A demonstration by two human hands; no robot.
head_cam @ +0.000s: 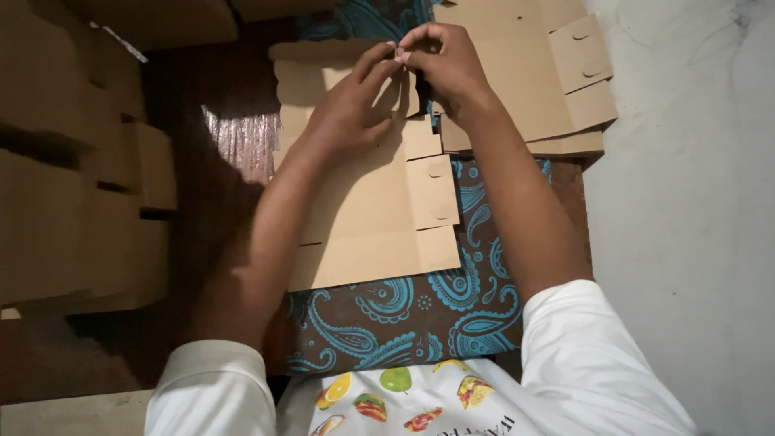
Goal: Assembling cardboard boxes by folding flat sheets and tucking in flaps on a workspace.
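A flat brown cardboard box blank (379,210) lies across my lap on a dark cloth with blue paisley (436,311). My left hand (351,109) rests on the blank's upper part, fingers stretched toward the right hand. My right hand (444,64) is bunched above the blank's far edge, fingertips pinched together on something small and dark that I cannot make out. The fingertips of both hands meet there. A stack of similar flat cardboard blanks (549,81) lies just beyond, at the upper right.
Folded cardboard boxes (81,178) are piled along the left side. A shiny plastic wrap (242,141) lies between them and my lap. Grey floor (686,226) runs down the right. My white sleeves and fruit-printed shirt (387,404) fill the bottom.
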